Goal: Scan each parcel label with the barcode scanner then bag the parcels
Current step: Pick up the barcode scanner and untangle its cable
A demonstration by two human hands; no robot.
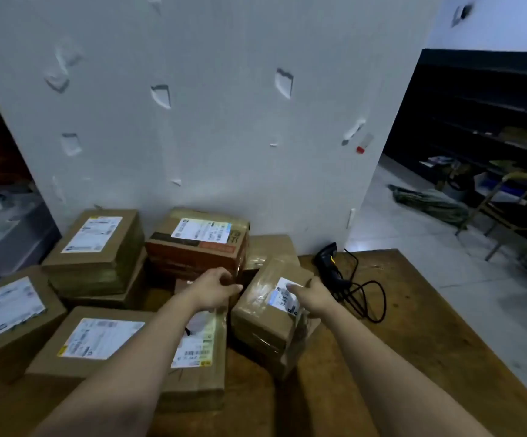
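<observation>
Several brown cardboard parcels with white labels lie on a wooden table (397, 335). A small taped parcel (260, 305) sits tilted at the centre right, its label (282, 299) facing up. My right hand (314, 298) grips its right edge, thumb lying on the label. My left hand (216, 288) reaches its upper left edge with curled fingers. A black barcode scanner (330, 263) lies on the table just right of this parcel, its cable (372, 298) looping beside it. Nobody holds the scanner.
Other parcels: a stack at the back left (95, 247), an orange-printed box (199, 247) against the white wall, one at the far left (13, 310), two in front (98, 342) (199, 373). Right of the table are tiled floor (445, 279) and dark shelving (492, 121).
</observation>
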